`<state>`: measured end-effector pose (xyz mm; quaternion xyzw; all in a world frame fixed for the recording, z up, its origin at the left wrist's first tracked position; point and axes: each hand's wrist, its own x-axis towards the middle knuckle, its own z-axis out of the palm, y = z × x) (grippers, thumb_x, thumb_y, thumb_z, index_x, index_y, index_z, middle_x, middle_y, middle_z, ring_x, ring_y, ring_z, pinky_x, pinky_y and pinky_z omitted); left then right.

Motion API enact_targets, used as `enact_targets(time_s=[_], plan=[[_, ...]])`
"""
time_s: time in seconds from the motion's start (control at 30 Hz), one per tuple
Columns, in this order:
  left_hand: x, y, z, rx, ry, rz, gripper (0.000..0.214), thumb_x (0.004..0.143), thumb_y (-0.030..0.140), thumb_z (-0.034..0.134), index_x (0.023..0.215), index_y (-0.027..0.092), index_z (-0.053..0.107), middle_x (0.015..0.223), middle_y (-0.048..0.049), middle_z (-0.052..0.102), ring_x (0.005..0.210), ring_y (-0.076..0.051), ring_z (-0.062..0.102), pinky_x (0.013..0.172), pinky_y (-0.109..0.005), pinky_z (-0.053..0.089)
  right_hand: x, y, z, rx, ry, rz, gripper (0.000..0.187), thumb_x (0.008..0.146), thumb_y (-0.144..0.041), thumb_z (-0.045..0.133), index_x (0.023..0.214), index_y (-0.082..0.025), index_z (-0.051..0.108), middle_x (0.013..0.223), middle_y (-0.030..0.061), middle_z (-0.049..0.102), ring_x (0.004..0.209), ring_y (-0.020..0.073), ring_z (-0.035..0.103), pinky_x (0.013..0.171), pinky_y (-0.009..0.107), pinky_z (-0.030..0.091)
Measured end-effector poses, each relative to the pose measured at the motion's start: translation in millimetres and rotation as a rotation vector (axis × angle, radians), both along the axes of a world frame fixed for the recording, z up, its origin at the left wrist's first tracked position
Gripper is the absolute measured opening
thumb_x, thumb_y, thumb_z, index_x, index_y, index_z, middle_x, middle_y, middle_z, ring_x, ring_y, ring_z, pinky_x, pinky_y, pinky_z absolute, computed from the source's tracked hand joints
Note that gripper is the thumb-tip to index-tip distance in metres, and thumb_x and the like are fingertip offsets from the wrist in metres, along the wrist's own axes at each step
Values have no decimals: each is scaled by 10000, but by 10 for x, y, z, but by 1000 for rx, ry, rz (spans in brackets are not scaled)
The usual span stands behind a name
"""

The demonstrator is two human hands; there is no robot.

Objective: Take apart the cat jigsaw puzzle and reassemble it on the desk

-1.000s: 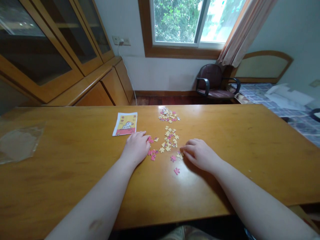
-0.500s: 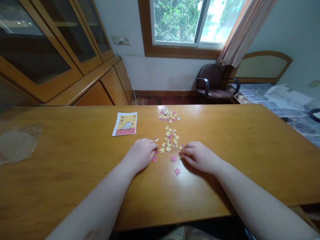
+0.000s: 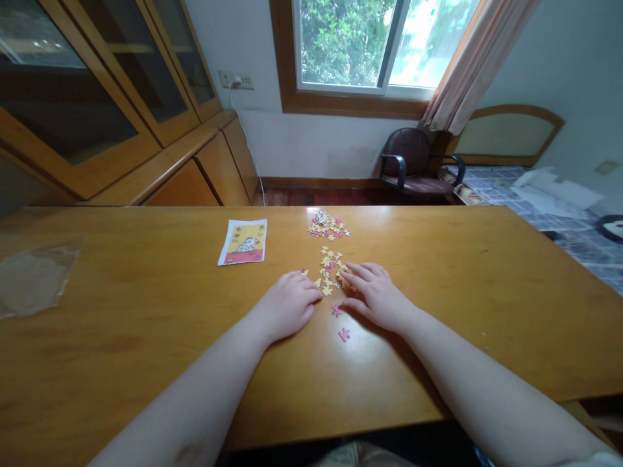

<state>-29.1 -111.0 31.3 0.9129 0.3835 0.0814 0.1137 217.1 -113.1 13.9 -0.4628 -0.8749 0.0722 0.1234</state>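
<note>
My left hand rests curled on the orange wooden table, its fingertips at the near end of a strip of yellow and pink jigsaw pieces. Whatever lies beneath the hand is hidden. My right hand lies with its fingers apart, fingertips touching that strip from the right. Below it are a pink piece and a second pink piece. Farther away lies a heap of jigsaw pieces. A printed picture card with a cartoon animal lies left of the pieces.
A clear plastic bag lies flat at the table's left side. Beyond the far edge stand a glass-fronted wooden cabinet and a dark office chair beneath a window. The table extends well to the right.
Both hands have slid farther up the table and closer together. The pink pieces previously beside my left hand no longer show.
</note>
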Motion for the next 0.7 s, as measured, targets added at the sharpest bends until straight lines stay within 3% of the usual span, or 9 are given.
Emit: enact_targets(time_s=[0.13,0.3,0.43,0.5,0.6,0.7], plan=[[3,25,-60,31,5,90,354,854,154,467,1108,246,695,1135,-50,707,1108,-232,587,1108,-486,315,-71,-24,-5,-24,-19,11,584,893,-555,542,1386,-244,516,1487,129,433,1349,330,360,1123,590,215],[32,20,-122,2,14,-10,453,898,272,487,1348,287,539,1419,-42,539,1317,-234,455,1169,-504,212,7,3,7,-2,46,76,324,921,-441,550,1157,-271,693,1353,88,580,1288,291,447,1124,567,237],[26,57,-154,-13,33,31,428,920,294,471,1341,276,545,1417,-61,541,1334,-232,449,1177,-523,186,48,54,-28,25,53,-31,268,921,-418,557,1054,-260,727,1262,86,637,1227,278,498,1114,565,255],[5,85,-158,-2,46,112,408,919,252,459,1312,258,571,1394,-72,562,1313,-239,474,1168,-538,207,32,72,-49,28,34,-90,316,917,-446,553,1106,-245,706,1292,95,617,1251,288,477,1124,567,239],[-11,107,-149,10,59,193,401,914,230,458,1296,227,580,1394,-88,559,1307,-253,478,1153,-542,248,-46,71,-77,21,-17,-116,540,903,-524,538,1337,-204,564,1434,125,498,1353,328,369,1149,574,182],[5,95,-133,39,22,174,390,911,229,464,1279,226,593,1374,-94,572,1293,-242,486,1155,-527,258,-150,56,-119,13,-69,-111,693,892,-579,517,1475,-228,390,1552,136,323,1424,359,248,1152,597,127]])
